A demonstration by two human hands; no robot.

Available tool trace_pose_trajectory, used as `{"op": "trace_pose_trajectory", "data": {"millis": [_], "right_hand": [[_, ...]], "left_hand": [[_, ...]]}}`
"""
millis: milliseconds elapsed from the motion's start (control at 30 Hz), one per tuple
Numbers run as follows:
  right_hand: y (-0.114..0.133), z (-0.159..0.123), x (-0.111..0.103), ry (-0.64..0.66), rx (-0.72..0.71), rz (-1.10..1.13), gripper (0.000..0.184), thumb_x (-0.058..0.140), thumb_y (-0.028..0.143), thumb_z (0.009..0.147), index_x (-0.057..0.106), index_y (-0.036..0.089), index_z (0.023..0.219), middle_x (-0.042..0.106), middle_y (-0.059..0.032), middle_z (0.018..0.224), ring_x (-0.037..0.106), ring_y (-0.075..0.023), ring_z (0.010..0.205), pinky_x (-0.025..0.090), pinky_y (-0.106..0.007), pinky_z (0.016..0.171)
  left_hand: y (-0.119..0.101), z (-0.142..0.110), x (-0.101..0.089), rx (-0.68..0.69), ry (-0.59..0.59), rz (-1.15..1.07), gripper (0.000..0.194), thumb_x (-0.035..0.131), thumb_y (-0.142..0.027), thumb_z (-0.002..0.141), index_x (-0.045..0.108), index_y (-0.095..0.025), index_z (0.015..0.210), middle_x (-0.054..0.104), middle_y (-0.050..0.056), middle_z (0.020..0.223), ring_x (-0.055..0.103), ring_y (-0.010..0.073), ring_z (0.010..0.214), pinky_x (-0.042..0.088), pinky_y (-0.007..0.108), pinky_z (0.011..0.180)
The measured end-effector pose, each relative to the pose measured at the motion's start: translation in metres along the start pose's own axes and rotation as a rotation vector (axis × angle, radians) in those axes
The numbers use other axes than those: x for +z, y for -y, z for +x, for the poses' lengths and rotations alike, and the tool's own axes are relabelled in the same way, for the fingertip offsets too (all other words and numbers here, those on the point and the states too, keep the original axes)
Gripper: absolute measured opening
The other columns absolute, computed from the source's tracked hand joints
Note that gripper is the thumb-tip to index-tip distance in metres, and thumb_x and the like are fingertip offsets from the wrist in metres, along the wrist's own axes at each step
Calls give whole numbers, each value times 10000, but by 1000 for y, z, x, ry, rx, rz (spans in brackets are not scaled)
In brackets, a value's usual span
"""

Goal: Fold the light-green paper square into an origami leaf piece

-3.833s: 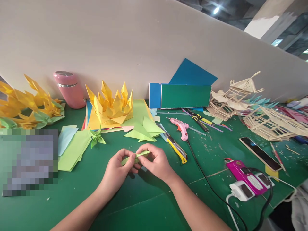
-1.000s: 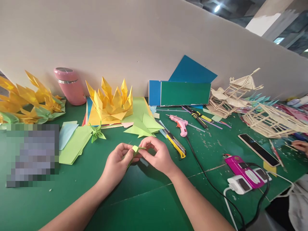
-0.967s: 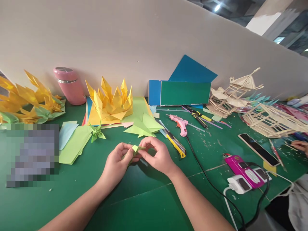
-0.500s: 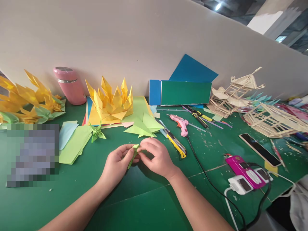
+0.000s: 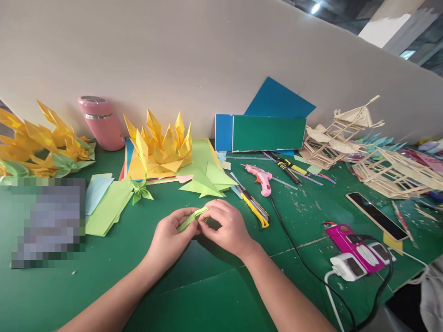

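Note:
Both hands meet over the green table in the middle of the head view. Between them is a small folded piece of light green paper (image 5: 188, 220). My left hand (image 5: 172, 235) pinches its body between thumb and fingers. At the paper's right end, my right hand (image 5: 224, 226) has thumb and fingertips closed on it. Fingers hide part of the folds. Just beyond the hands lie light green pointed paper pieces (image 5: 207, 180). To the left sits a small green folded paper flower (image 5: 140, 191), beside a stack of green paper strips (image 5: 107, 214).
A yellow utility knife (image 5: 255, 210) and a pink glue gun (image 5: 262, 179) lie right of my hands; the gun's cord runs toward me. A yellow paper lotus (image 5: 162, 152) and pink flask (image 5: 102, 124) stand behind. Farther right are a magenta power strip (image 5: 358, 251), phone (image 5: 376, 216) and stick models (image 5: 391, 173).
The folded green paper has turned from nearly upright to a flatter slant, and more of its length shows. My hands have stayed in nearly the same place.

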State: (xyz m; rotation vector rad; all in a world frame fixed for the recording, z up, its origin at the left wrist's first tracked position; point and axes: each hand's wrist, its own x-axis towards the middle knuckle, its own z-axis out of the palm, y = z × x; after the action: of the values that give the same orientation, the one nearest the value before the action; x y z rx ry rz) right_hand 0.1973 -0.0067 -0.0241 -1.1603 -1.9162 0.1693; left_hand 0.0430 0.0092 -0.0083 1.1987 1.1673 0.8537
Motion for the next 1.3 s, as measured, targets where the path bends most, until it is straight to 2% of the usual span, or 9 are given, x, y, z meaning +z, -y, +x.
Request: {"op": "trace_pose_trajectory", "data": {"millis": [167,300,467,567,700,933,1067,1167,1300], "right_hand": [[0,0,-5,32,-24,-11,123,569,145,790,631,241,744,686,-36,809,593,-183,743,482,-303,645],[2,2,-8,24,-34,63,56,619,199,775,658,235,757,689,-39,822,597,-189,762,499,-324,670],[5,4,-8,-114,23,128,204,524,239,858,674,231,720,657,-36,750,595,-180,725,490,-330,669],[5,3,-7,-181,60,94,190,529,215,865,679,222,747,648,-37,737,583,-179,712,482,-323,662],[5,2,-7,-159,12,40,189,525,218,866,699,221,795,645,-46,782,578,-184,749,482,-330,691],[6,1,-9,-133,-105,-42,358,426,321,943,738,218,802,633,-65,933,560,-192,889,468,-344,797],[8,1,-10,-138,-119,-95,408,384,362,964,750,244,828,616,-58,948,545,-194,914,449,-346,821],[9,1,-10,-127,-143,-142,415,383,368,964,757,247,830,579,-59,885,522,-195,882,434,-344,803],[10,1,-10,-105,-138,-177,348,423,362,951,749,264,883,522,-47,830,498,-195,852,416,-360,802]], "left_hand": [[-1,0,-1,-54,51,-126,487,787,-474,533,696,-128,863,749,79,842,695,190,651,589,329,701],[3,1,-2,-35,41,-107,499,758,-519,574,684,-144,895,756,69,832,711,204,686,587,327,714],[4,2,0,-30,38,-97,486,735,-535,601,672,-163,907,762,62,851,723,216,727,592,328,732],[2,1,2,-25,16,-117,500,744,-541,577,668,-160,892,764,68,848,725,226,759,595,337,751],[2,1,1,-13,-14,-80,478,751,-527,562,671,-172,873,764,50,809,726,230,734,591,345,749],[8,3,-1,21,-16,24,477,719,-498,628,674,-186,987,762,56,869,725,252,755,566,371,766],[4,1,-2,4,6,-88,474,745,-472,623,682,-190,999,755,59,931,720,234,776,565,345,776],[1,0,-2,-51,42,-242,508,773,-476,598,685,-166,991,759,54,842,715,218,777,561,333,812],[1,1,-2,-75,1,-317,492,815,-449,553,697,-157,930,754,42,791,709,217,774,565,342,815]]}}
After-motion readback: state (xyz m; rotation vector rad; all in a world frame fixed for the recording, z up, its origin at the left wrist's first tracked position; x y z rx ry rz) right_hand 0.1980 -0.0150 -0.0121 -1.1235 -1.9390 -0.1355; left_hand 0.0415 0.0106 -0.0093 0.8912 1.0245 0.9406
